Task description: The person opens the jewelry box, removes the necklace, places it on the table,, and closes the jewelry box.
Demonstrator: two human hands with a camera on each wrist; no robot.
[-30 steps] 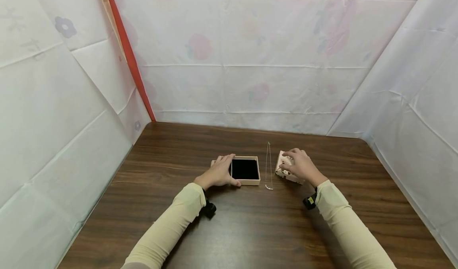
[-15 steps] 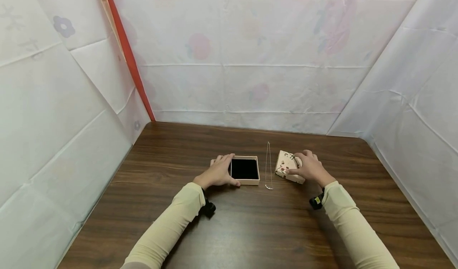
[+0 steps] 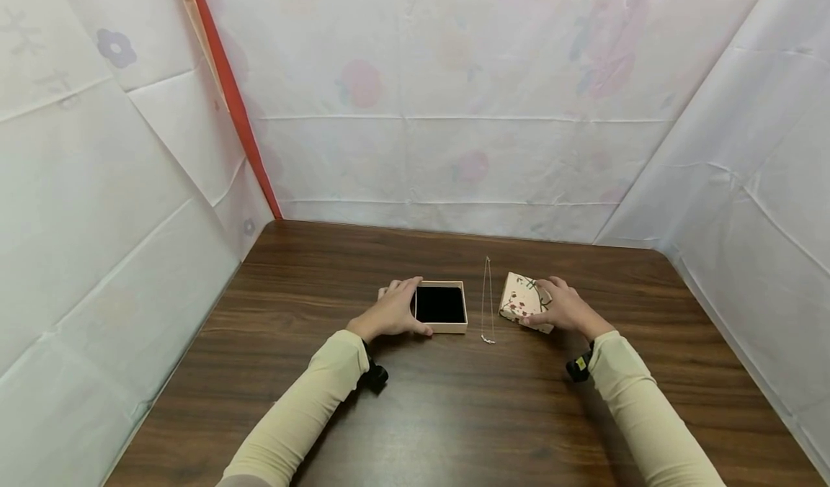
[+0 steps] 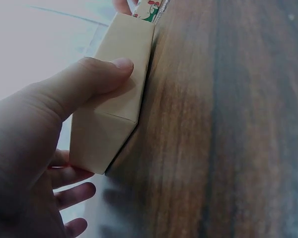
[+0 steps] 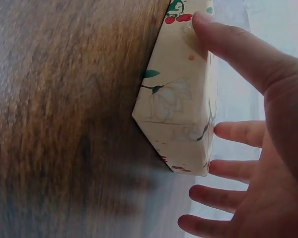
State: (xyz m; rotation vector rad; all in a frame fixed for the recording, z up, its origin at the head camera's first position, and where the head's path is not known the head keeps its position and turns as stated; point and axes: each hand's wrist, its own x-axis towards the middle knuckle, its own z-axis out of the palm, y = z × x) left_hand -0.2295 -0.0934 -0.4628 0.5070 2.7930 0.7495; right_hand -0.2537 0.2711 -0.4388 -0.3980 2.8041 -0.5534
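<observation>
On the table stands an open-topped cream jewelry box base (image 3: 464,305) with a black pad inside. My left hand (image 3: 390,310) grips its left end, thumb on the near side (image 4: 124,54), fingers round the far side. A fine chain necklace (image 3: 483,307) lies lengthwise to the right of the base, its small pendant toward me. Right of the necklace is the cream box lid (image 3: 516,301), printed with red flowers and green leaves, slightly turned. My right hand (image 3: 563,307) holds the lid's right end; in the right wrist view the thumb touches the near side (image 5: 169,74).
The dark wood-grain table (image 3: 454,415) extends around the box parts. White printed sheets (image 3: 402,91) rise behind and on both sides, and a red strip (image 3: 233,98) runs down the left rear corner. Each wrist carries a small black camera.
My right hand has slid right across the lid to its right end, uncovering the flower print. The box base has shifted slightly left with my left hand. The necklace has stayed put.
</observation>
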